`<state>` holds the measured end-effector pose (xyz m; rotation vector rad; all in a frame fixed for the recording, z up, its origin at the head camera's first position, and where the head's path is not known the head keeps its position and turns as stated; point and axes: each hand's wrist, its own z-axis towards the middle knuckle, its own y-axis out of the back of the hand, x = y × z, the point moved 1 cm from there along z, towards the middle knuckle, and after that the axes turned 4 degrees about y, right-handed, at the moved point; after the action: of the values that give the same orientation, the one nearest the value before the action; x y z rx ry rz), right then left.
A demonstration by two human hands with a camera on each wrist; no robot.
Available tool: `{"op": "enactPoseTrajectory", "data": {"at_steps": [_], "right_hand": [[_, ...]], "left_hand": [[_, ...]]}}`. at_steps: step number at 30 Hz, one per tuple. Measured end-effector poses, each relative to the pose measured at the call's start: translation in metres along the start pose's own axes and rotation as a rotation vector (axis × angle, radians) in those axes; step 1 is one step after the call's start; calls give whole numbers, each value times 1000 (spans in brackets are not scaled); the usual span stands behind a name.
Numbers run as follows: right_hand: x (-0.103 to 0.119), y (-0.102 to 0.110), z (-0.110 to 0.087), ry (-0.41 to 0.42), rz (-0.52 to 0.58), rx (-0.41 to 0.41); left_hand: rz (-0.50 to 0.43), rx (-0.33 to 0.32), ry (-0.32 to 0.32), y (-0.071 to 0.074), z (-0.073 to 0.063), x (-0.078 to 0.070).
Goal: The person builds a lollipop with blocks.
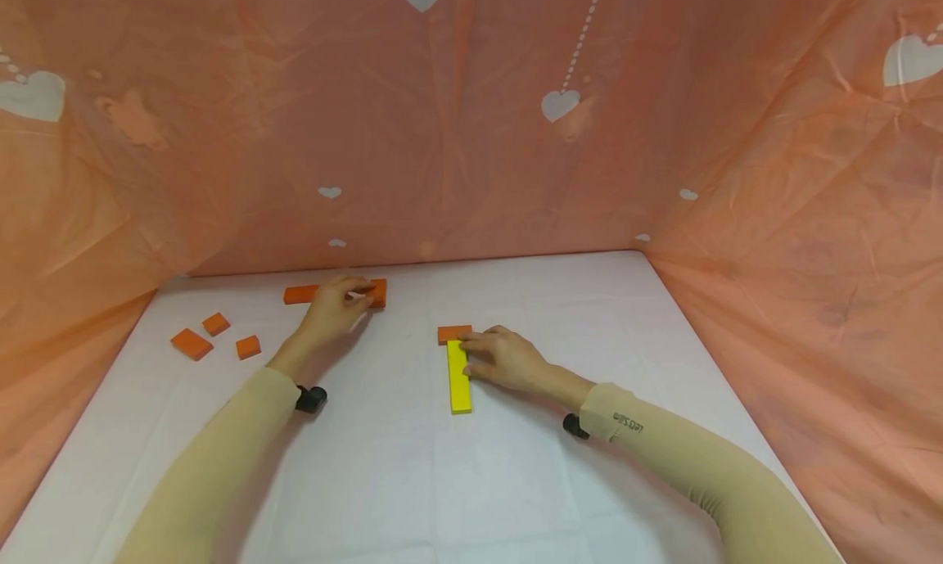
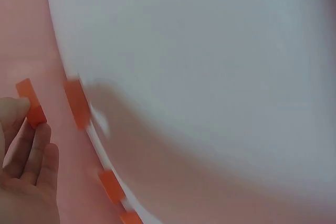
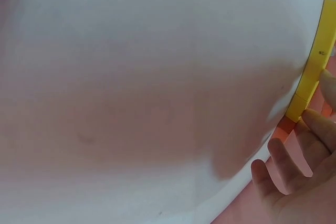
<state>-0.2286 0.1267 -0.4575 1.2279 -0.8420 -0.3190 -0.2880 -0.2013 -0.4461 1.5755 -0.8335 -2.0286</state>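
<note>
At the back of the white table, my left hand (image 1: 335,309) pinches an orange block (image 2: 30,101) between thumb and fingers. Another orange block (image 2: 77,104) lies close by in the left wrist view. Near the middle, my right hand (image 1: 510,359) touches a long yellow block (image 1: 459,388) with thumb and fingertips, along its right side and far end. Its other fingers stand out loosely in the right wrist view. A short orange block (image 1: 451,334) lies crosswise at the yellow block's far end, partly covered by the fingertips.
Left of my left hand lies a long orange block (image 1: 298,295), partly behind the hand. Three orange pieces, including a larger block (image 1: 191,345), sit at the table's left. Pink cloth (image 1: 471,138) with white hearts encloses the back and sides.
</note>
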Motion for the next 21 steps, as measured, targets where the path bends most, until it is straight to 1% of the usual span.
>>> {"op": "enactPoseTrajectory", "data": {"at_steps": [4, 10, 15, 21], "right_hand": [[-1, 0, 0, 4, -1, -2], [0, 0, 0, 5, -1, -1], [0, 0, 0, -2, 0, -8], [0, -1, 1, -33, 22, -5]], "left_hand": [[0, 15, -7, -14, 1, -13], [-31, 86, -15, -33, 2, -29], [-20, 139, -35, -44, 5, -41], [0, 201, -45, -56, 9, -51]]}}
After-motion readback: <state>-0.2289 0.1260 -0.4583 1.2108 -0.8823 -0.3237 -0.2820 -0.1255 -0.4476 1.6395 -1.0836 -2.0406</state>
